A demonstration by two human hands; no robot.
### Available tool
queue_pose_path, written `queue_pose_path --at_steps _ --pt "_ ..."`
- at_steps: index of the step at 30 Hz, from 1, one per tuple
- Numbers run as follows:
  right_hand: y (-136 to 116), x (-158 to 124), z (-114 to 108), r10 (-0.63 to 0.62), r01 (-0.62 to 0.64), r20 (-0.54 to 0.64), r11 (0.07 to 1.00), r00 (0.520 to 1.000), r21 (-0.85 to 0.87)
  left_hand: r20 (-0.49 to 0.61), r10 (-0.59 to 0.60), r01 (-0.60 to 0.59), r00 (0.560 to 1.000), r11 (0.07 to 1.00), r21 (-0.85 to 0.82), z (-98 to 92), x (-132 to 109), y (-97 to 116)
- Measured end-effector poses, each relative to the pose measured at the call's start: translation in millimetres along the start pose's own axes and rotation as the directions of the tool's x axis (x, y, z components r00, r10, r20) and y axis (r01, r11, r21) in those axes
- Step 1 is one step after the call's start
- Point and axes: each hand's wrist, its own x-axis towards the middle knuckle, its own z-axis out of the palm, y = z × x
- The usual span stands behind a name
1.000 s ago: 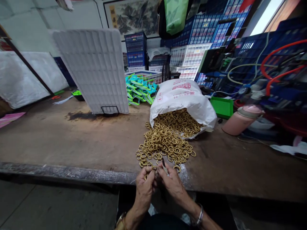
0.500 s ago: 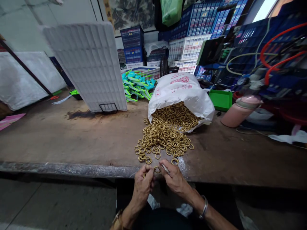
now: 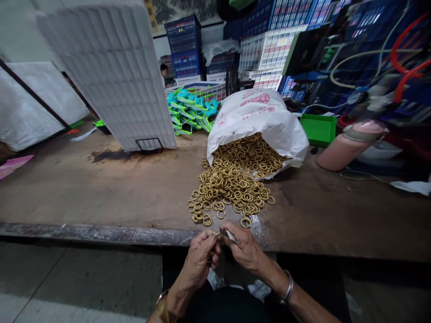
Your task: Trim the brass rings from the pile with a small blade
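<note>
My left hand is closed at the front edge of the table, pinching a gold-coloured ring between thumb and forefinger. My right hand grips a small knife-like tool with a pale part and a dark tip; its exact kind is unclear. That tip meets or nearly meets the ring. Just beyond both hands lies a heap of similar gold rings, spilling from the mouth of a white woven sack with red print. One loose ring rests close to my right hand.
Left on the wooden table stands a ribbed white panel. Behind are turquoise and green plastic parts and stacked crates. A green tray, a pink bottle and red hoses occupy the right.
My hands have come closer together, bringing the tool's tip to the ring in my left fingers. The camera view has shifted slightly downward.
</note>
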Motion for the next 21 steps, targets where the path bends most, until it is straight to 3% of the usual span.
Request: queue_pose_path --at_steps 7,21 --pt "6 4 3 0.148 -0.143 0.007 0.941 0.989 0.307 -0.03 0.125 -0.107 0.992 0.932 0.345 3.2 5 -2" --pt "8 7 7 0.145 -0.14 -0.009 0.965 0.989 0.223 0.011 0.064 -0.064 0.998 0.946 0.317 5.6 4 -2"
